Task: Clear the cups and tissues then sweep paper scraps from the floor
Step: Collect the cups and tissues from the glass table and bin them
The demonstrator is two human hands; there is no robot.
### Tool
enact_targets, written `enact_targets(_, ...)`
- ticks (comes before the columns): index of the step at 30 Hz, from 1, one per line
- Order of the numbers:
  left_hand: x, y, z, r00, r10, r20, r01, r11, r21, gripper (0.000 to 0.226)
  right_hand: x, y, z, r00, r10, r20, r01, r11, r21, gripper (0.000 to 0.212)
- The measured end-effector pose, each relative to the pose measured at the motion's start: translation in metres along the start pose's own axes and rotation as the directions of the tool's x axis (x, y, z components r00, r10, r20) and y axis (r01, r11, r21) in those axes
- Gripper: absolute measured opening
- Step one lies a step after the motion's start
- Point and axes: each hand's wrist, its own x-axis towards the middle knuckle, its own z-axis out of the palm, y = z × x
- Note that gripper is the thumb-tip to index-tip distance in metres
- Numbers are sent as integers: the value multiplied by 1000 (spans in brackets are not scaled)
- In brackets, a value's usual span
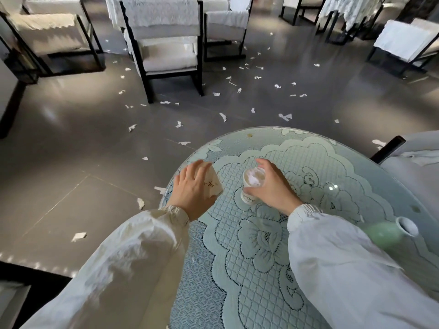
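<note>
On the round table with a pale green lace cloth (308, 162), my left hand (192, 188) grips a tilted paper cup (213, 184) with red marks on its side, near the table's left edge. My right hand (270, 186) holds a second paper cup (252, 184) by its rim; this cup stands upright and has crumpled white tissue stuffed inside. The two cups are a short way apart. Several white paper scraps (223, 116) lie scattered over the grey floor beyond the table and to its left.
A green vase (389, 231) lies behind my right sleeve at the table's right side. White-cushioned chairs with black frames (166, 51) stand at the back. Another seat (408, 162) is close on the right. A glass bead-like object (332, 187) sits on the cloth.
</note>
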Motion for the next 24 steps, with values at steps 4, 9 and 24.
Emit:
enact_targets(4, -8, 0, -46, 994, -45, -102, 44, 999, -19, 83, -1, -48, -11, 993, -114, 21, 116, 983, -140, 89)
enact_targets(9, -68, -8, -111, 951, -197, -240, 205, 979, 8, 86, -17, -109, -4, 952, -284, 115, 301, 938, -175, 85)
enact_targets(24, -632, 81, -270, 72, -673, -736, 941, 291, -174, 87, -374, -312, 301, 46, -643, 764, 945, 275, 175, 68)
